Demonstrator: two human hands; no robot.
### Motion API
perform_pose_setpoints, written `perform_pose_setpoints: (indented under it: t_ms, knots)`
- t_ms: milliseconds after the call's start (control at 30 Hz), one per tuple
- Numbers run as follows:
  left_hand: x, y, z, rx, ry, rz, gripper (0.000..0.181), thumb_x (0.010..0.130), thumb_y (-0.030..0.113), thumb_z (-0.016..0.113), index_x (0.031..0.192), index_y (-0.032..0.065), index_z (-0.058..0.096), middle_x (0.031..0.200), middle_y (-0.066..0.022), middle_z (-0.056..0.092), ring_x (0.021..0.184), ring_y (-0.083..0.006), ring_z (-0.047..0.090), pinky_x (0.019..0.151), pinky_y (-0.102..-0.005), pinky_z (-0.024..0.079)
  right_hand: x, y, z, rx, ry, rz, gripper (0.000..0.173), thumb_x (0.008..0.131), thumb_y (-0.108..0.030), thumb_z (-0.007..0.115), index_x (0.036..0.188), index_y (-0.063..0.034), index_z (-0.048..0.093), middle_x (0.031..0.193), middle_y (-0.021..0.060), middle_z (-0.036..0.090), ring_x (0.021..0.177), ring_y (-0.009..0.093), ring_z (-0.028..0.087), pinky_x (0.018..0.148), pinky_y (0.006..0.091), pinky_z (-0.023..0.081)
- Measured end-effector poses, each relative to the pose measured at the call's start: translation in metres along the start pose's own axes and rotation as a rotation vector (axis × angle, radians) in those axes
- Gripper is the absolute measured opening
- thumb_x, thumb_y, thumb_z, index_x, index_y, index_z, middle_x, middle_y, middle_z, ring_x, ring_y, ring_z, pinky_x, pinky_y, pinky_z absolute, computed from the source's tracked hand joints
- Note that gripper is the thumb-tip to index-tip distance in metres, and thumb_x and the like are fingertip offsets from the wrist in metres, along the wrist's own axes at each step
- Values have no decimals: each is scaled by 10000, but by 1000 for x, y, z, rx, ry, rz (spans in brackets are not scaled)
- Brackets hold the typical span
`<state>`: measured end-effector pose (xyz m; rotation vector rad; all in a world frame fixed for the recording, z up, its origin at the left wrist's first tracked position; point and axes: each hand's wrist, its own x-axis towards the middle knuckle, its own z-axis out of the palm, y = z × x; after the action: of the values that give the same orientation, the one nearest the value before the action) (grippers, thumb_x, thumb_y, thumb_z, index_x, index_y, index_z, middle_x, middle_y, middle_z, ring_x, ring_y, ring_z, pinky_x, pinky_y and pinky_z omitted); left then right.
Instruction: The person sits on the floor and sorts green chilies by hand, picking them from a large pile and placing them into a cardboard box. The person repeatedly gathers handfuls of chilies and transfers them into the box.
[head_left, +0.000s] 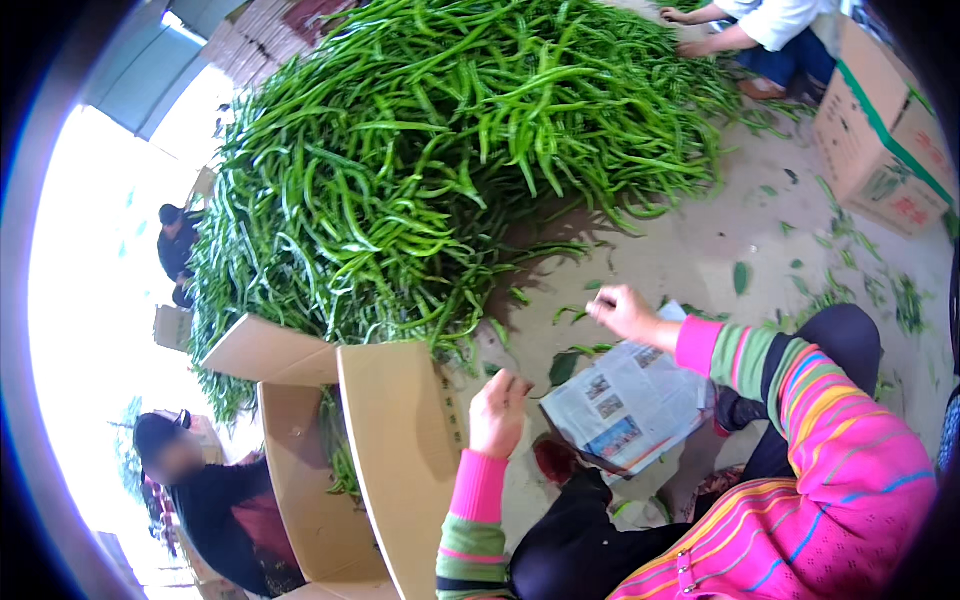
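Observation:
My left hand (498, 412), in a pink cuff, is raised beside the flap of an open cardboard box (409, 420), its fingers curled; what is inside them is hidden. My right hand (622, 311) is above the floor near the top edge of a newspaper (630, 405), fingers bent inward, and whether it holds anything is unclear. A large heap of long green chili peppers (450, 165) rises in front of me. Some green peppers (343, 465) lie inside the box. The newspaper is spread on the floor between my legs.
A closed-sided printed carton (885, 142) stands at the upper right, near a crouching person (772, 37) touching the heap. Another person (217, 510) is behind the open box, and one (177, 244) is farther off at left. Leaves (741, 277) and loose peppers litter the concrete floor.

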<state>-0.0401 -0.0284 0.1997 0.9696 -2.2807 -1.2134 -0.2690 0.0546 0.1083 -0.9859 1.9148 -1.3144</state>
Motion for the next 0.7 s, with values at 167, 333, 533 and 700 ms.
perform_pose_setpoints:
  t_ms: [167,333,533,700]
  knots:
    - [39,-15,5,114,-57,19,186,826,135,493,712,-2,547,634,-151,487,594,-289,507,552,-340,403,142,7,-23,297,271,-157,469,795,-276,614,1106,34,450,1148,163,502,1049,210,490,898,302,384]
    - [98,-51,11,-16,18,22,244,858,198,468,944,-3,575,877,-128,582,803,-241,557,741,-315,428,277,-13,-90,165,351,205,846,722,-509,600,1233,100,312,1293,246,339,1176,326,372,970,387,307]
    - [280,-22,28,242,161,124,506,859,310,473,1195,-61,402,1187,-225,451,1095,-312,450,935,-360,342,330,-6,-79,563,-69,346,970,653,-600,616,1269,78,295,1313,225,323,1236,326,277,991,505,204]
    - [430,-19,55,295,182,36,736,795,441,548,1284,-41,283,1266,-234,373,1149,-323,402,943,-380,337,368,6,-54,444,171,332,936,551,-472,763,1162,131,390,1132,205,499,1005,265,517,832,328,429]
